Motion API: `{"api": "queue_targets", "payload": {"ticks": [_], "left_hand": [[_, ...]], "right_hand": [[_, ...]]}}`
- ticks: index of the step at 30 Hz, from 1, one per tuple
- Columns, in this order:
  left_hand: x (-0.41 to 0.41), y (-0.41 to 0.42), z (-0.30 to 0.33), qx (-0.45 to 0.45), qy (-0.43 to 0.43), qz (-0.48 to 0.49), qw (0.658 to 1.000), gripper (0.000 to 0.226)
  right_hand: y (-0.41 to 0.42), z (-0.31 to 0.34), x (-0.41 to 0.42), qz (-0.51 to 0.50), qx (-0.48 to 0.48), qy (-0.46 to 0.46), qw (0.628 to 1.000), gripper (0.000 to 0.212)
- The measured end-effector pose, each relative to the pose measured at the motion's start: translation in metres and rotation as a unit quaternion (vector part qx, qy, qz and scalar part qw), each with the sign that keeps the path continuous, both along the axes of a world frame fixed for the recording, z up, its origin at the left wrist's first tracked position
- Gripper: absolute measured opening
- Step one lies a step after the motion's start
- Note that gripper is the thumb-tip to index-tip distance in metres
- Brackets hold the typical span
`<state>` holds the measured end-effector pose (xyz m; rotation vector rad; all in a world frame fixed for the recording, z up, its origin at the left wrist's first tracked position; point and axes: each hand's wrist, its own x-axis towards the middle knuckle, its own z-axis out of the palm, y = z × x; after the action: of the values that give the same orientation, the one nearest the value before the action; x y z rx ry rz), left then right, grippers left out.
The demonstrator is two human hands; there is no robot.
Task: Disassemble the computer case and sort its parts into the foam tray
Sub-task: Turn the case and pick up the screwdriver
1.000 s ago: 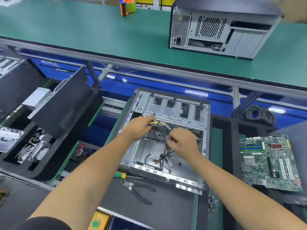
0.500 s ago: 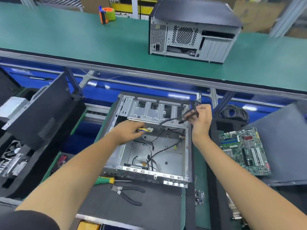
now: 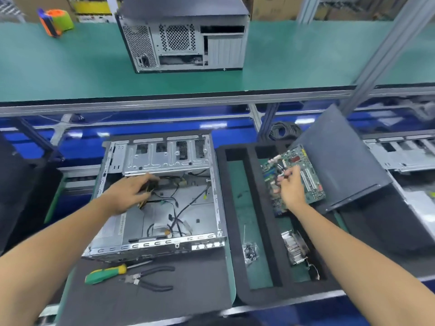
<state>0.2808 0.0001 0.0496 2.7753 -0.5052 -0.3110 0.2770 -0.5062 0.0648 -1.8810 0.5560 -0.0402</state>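
Our left hand grips yellow-black cables inside the open-side-up computer case, its length running away from us; right of it, our right hand pinches a small cable over the motherboard.

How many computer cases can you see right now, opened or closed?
3. The opened grey metal case lies on the near mat under the left hand; a closed black-topped case stands on the far green bench; a third, partly cropped, sits at the right edge. Others may be hidden.

Bare shiny metal computer case, matt black foam tray, green glossy motherboard
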Motion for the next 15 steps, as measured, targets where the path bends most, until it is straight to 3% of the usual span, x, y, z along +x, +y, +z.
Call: {"api": "queue_targets", "payload": {"ticks": [4,10,13,15], "left_hand": [[0.002,0.001,-0.002,0.011,0.021,0.023,0.999,0.034],[0.0,-0.001,-0.002,0.035,0.007,0.076,0.996,0.022],[-0.002,-0.004,0.002,0.033,0.013,0.089,0.995,0.018],[-0.003,-0.005,0.003,0.035,0.014,0.088,0.995,0.015]], "right_hand": [[-0.046,-0.01,-0.009,0.041,-0.154,0.087,0.983,0.02],[-0.057,-0.033,-0.007,0.179,-0.253,0.159,0.937,0.009],[-0.047,-0.042,0.0,0.192,-0.278,0.159,0.928,0.023],[-0.044,-0.042,0.005,0.226,-0.362,0.145,0.893,0.034]]}}
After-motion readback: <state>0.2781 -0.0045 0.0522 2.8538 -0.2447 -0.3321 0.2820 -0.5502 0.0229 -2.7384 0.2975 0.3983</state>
